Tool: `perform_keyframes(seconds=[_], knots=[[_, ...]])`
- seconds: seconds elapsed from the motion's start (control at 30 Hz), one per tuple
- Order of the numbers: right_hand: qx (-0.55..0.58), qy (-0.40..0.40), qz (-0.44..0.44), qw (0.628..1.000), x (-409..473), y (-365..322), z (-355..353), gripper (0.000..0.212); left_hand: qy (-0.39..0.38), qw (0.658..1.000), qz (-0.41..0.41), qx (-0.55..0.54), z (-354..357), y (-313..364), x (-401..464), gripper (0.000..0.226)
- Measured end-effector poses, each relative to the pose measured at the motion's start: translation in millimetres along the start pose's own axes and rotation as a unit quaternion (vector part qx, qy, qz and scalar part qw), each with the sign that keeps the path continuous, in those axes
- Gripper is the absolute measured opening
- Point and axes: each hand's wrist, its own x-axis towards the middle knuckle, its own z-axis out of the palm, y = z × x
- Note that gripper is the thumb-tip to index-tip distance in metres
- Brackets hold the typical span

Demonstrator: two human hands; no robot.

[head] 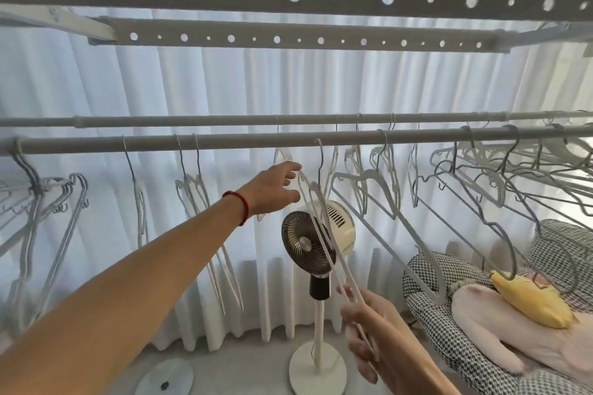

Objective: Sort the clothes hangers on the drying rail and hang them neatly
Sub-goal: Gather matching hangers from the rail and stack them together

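Hangers (324,234) are in both your hands: a thin white pair, hook caught on the near rail (224,140) at about its middle, with the long lower bars slanting down toward you. Your left hand (276,191) has its fingers curled round the shoulder end just under the hook; your right hand (369,327) pinches the low ends of the bars.

Judging from this, the hook could slip off the rail if you pull down with the right hand while the left lifts, and the pair could splay apart, since only the pinch keeps the bars together. The bars pass right in front of the standing fan (308,244); whether they touch it you cannot tell, but a swing could knock its head.

To the right, tangled hangers (481,189) crowd the rail and could snag the one you hold. To the left, bare rail runs as far as the next pair (192,189), so that side gives open room. Below right, a checked cushion (449,330) sits well apart.
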Motion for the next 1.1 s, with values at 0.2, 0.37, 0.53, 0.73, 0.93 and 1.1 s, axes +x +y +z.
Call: perform_keyframes(seconds=[0.2, 0.37, 0.53, 0.73, 0.93, 1.1], knots=[[0.053, 0.031, 0.007, 0.998, 17.0, -33.9, 3.2, 0.057, 0.021, 0.997, -0.066, 0.029, -1.0, -12.2, 5.0, 0.060], [0.035, 0.055, 0.007, 0.998, 36.8, -60.9, 8.7, 0.073, -0.005, 0.982, -0.139, 0.125, -1.2, -20.4, 10.7, 0.060], [0.040, 0.057, 0.015, 0.997, 34.6, -41.5, 7.8, 0.082, 0.063, 0.949, -0.191, 0.243, 4.8, -28.4, 21.0, 0.064], [0.194, 0.050, 0.072, 0.977, 48.1, -4.0, -1.3, 0.084, 0.091, 0.906, -0.250, 0.328, 2.1, -52.6, 36.5, 0.061], [0.267, 0.042, 0.159, 0.950, 71.4, 37.1, -5.7, 0.079, 0.075, 0.896, -0.300, 0.320, -3.6, -70.2, 43.4, 0.060], [0.237, 0.044, 0.198, 0.950, 90.0, 56.4, -1.8, 0.069, 0.024, 0.891, -0.330, 0.312, -10.2, -71.9, 47.7, 0.056]])
